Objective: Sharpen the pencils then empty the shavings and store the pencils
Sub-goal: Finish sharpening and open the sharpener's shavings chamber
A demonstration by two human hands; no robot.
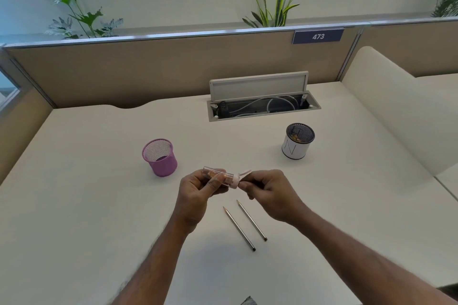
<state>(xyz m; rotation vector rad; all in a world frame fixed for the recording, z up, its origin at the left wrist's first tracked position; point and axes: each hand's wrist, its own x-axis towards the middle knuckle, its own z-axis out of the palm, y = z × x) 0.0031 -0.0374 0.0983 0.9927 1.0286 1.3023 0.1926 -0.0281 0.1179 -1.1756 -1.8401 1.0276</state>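
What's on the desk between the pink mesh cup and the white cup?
Nothing: the head view shows bare desk between the pink mesh cup and the white cup. The sharpener, held by the left hand and right hand, is nearer the camera.

Office cubicle: desk w/ partition, number plate "473", open cable tray, window plants.

Clear sharpener lying sideways in mid-air, holding shavings, pink cap facing right, two sharpened pencils lying parallel beneath, pink mesh cup standing left, white cup standing right
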